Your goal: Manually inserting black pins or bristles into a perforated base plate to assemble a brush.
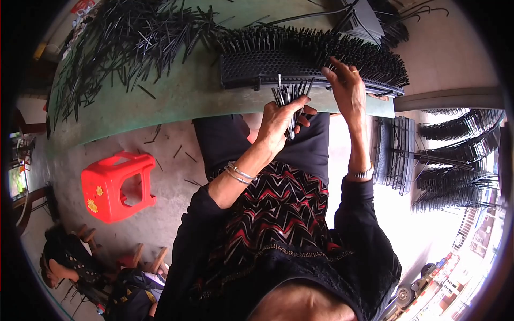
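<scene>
Clutching slim, straight black strips (pixel 286 95) near perforated, bristling tray (pixel 262 69).

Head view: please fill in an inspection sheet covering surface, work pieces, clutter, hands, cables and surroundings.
Surface: green tabletop, edge toward the person.
Work pieces: bundle of thin dark strips; perforated black tray, many dark pieces standing along its far side.
Clutter: loose strip pile on the tabletop's left; stray strips on the floor.
Hands: left hand grips the bundle; right hand is at the tray, contact unclear.
Cables: none identifiable; thin dark lines behind the tray, kind unclear.
Surroundings: red stool at left, dark racks at right, other people lower left.
</scene>
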Demonstrator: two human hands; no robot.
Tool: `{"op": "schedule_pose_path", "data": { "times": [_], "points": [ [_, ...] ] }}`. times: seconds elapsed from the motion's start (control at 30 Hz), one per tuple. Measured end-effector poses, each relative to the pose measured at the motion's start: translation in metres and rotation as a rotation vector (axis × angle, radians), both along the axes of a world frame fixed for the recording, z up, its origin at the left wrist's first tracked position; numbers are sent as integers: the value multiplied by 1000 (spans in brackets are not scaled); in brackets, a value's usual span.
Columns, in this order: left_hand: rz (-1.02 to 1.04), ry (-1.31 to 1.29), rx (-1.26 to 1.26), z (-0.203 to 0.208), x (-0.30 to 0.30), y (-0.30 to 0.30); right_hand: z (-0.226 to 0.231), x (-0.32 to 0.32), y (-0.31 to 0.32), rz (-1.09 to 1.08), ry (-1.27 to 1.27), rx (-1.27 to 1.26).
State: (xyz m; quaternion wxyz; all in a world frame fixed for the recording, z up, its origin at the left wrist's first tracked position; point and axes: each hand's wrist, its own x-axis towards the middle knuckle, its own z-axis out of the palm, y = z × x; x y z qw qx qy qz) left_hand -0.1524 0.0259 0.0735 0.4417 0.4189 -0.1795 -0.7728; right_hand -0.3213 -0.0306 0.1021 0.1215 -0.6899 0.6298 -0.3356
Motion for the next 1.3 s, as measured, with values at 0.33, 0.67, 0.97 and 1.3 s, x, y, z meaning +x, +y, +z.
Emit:
{"op": "schedule_pose_path", "data": {
  "times": [0.33, 0.67, 0.97, 1.3],
  "points": [
    [-120, -126, -136, 0, -3, 9, 14, 0, 24, 278, -478, 530],
    [-149, -194, -217, -10, 0, 2, 17, 2, 26, 278, -567, 534],
    [-97, -96, -72, -8, 4, -7, 20, 6, 23, 229, -622, 524],
    [-75, 164, 131, -19, 10, -33, 2, 9, -6, -127, -118, -287]
  ]
}}
